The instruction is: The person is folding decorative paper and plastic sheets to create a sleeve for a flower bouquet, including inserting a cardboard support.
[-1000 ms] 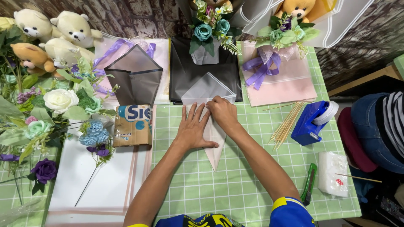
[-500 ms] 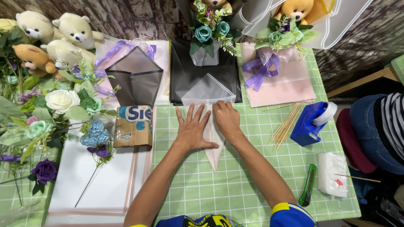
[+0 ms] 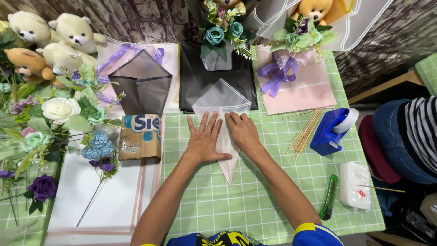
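Hands slid lower, translucent folded sheet (image 3: pixel 221 98) pinned under fingers (image 3: pixel 205 125)

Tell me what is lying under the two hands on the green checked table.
Both the left hand and the right hand press flat on a folded translucent white wrapping sheet, which narrows to a point toward the person. Under it is the green checked table. The sheet's middle is covered by the hands.

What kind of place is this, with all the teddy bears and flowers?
Probably a gift-bouquet workshop or florist's craft table. Both hands flatten a folded translucent wrapping sheet on a green checked table, beside artificial flowers, plush teddy bears and finished bouquets.
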